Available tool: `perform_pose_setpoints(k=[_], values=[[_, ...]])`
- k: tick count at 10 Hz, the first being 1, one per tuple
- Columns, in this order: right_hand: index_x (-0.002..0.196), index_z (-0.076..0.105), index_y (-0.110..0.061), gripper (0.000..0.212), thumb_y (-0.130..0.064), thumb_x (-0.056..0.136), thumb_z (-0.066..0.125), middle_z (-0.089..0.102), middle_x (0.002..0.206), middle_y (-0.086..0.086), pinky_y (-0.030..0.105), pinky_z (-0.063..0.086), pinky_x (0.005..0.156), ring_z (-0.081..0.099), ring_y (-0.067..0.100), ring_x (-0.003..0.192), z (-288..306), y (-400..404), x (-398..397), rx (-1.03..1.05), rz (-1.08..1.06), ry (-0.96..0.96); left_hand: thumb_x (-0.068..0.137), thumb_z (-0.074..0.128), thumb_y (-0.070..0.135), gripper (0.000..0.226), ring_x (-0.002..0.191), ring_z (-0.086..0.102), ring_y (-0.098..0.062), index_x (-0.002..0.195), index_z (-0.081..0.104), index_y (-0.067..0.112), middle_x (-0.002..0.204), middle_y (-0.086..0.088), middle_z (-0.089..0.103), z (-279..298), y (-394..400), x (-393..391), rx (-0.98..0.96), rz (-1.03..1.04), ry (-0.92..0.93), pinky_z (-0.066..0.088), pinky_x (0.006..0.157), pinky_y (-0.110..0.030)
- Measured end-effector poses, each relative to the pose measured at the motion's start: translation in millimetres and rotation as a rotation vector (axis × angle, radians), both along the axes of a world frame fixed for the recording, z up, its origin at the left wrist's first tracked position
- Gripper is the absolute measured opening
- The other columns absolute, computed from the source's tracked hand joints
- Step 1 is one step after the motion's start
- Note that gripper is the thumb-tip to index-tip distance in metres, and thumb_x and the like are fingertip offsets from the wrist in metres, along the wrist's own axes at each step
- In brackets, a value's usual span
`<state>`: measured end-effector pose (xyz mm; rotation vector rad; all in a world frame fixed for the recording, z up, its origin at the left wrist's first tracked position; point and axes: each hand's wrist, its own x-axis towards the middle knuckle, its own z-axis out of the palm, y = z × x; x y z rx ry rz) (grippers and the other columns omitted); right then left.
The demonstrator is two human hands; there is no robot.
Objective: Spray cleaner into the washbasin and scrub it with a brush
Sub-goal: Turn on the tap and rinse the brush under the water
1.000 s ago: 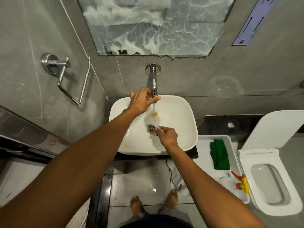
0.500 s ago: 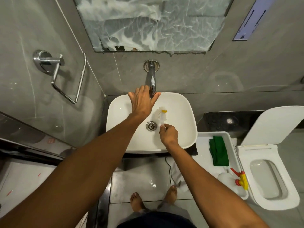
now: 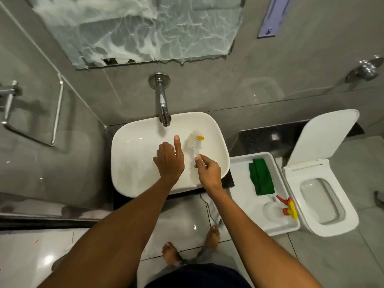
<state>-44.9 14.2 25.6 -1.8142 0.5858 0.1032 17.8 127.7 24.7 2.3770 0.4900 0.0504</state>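
The white washbasin (image 3: 133, 163) sits on a dark counter below a chrome tap (image 3: 163, 109). My right hand (image 3: 207, 171) grips the handle of a white brush (image 3: 194, 142) with a yellow tip, its bristled head over the basin's right half. My left hand (image 3: 169, 161) hovers over the basin's middle, hiding the drain; its fingers are curled with one finger pointing toward the tap, and it holds nothing. The spray bottle (image 3: 274, 210) with a red and yellow trigger lies in the white tray (image 3: 241, 183) to the right.
A green cloth (image 3: 260, 177) lies in the tray. A toilet (image 3: 324, 196) with its lid up stands at the right. A chrome towel holder (image 3: 56, 113) hangs on the left wall. A covered mirror (image 3: 135, 30) is above the tap. My bare feet stand on the tiled floor.
My left hand left the tap and dropped back over the basin's middle. The water stopped running. My right hand shifted the brush from under the spout to the right.
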Motion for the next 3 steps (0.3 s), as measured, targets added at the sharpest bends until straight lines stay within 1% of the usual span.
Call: perform_pose_setpoints(k=[1, 2, 3], values=[[0.138, 0.072, -0.016, 0.042, -0.041, 0.106, 0.062, 0.075, 0.106, -0.007, 0.014, 0.059, 0.088, 0.067, -0.003, 0.09, 4, -34, -14, 0.046, -0.113, -0.082, 0.107, 0.021, 0.065, 0.071, 0.109, 0.062, -0.037, 0.112, 0.062, 0.007, 0.113, -0.016, 0.067, 2, -23, -3, 0.023, -0.135, -0.046, 0.046, 0.095, -0.051], [0.141, 0.071, -0.014, 0.043, -0.038, 0.105, 0.064, 0.08, 0.118, 0.002, 0.012, 0.058, 0.092, 0.073, 0.004, 0.1, 2, -86, -29, 0.036, -0.232, -0.136, 0.107, 0.027, 0.06, 0.06, 0.097, 0.061, -0.034, 0.1, 0.06, 0.011, 0.101, -0.01, 0.065, 3, -57, -4, 0.04, -0.226, -0.149, 0.046, 0.089, -0.052], [0.139, 0.072, -0.012, 0.042, -0.036, 0.105, 0.066, 0.081, 0.115, 0.009, 0.034, 0.06, 0.102, 0.075, 0.015, 0.105, -12, -133, -48, 0.052, -0.393, -0.092, 0.11, 0.039, 0.052, 0.046, 0.097, 0.062, -0.031, 0.105, 0.06, 0.011, 0.104, -0.006, 0.066, 2, -93, -12, 0.048, -0.346, -0.281, 0.048, 0.087, -0.049]])
